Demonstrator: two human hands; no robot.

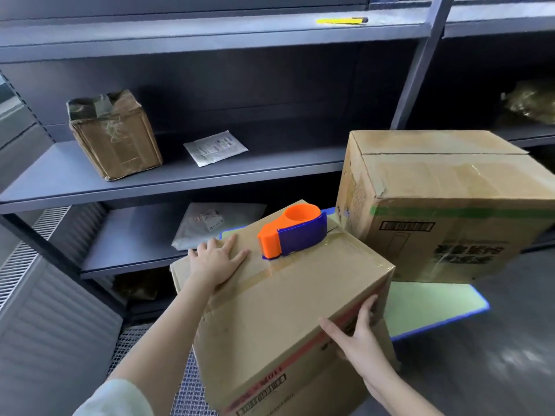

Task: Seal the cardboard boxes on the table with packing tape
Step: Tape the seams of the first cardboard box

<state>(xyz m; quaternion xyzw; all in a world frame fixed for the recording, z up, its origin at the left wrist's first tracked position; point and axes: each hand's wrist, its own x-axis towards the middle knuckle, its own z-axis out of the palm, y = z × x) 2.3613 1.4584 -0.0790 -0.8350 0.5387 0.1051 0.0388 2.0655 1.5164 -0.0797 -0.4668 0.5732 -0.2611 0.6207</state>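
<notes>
A cardboard box (288, 304) stands in front of me on a pale green table (429, 304) with a blue edge. An orange and blue tape dispenser (292, 232) sits on the box's top, over a strip of clear tape along the seam. My left hand (216, 261) rests flat on the top's left part, fingers straight. My right hand (359, 334) presses against the box's near right side with spread fingers. A second, larger cardboard box (447, 202) stands behind and to the right, its top seam taped.
Grey metal shelving (180, 175) runs along the left and back. It holds a worn small box (115, 135), a white mailer (214, 147), a grey parcel bag (210, 223) lower down and a yellow utility knife (342, 21) on the top shelf.
</notes>
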